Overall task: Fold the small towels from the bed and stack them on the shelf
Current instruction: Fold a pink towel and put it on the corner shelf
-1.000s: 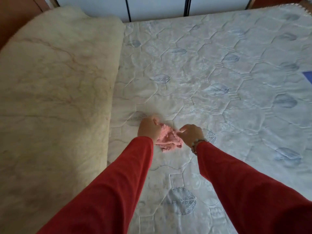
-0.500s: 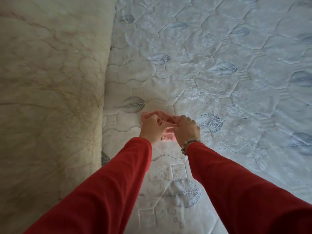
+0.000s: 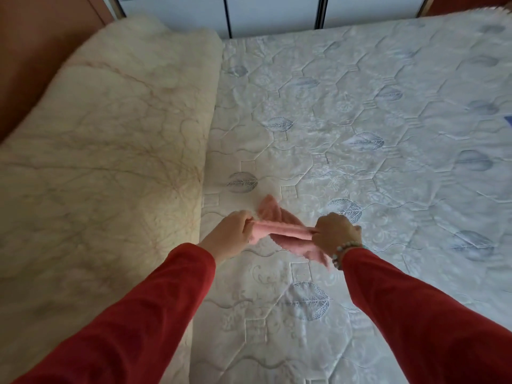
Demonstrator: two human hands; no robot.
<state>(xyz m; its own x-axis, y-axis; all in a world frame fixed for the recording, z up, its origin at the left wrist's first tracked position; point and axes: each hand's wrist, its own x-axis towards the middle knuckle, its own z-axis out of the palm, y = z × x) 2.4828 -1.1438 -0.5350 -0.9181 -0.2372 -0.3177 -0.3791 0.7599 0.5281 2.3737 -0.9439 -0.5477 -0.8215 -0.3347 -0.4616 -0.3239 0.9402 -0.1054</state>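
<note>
Pink towel (image 3: 279, 231), fluffy, stretched taut above quilted mattress (image 3: 360, 112)
Pinched at either end by left hand (image 3: 231, 234) and right hand (image 3: 333, 234); loose corners drooping; cream fleece blanket (image 3: 110, 134) alongside

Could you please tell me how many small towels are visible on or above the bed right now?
1. A pink towel is stretched between the left hand and right hand above the mattress. Others may lie outside the view.

A bedroom (quilted mattress (image 3: 346, 128), wardrobe doors (image 3: 271, 12)).
</note>
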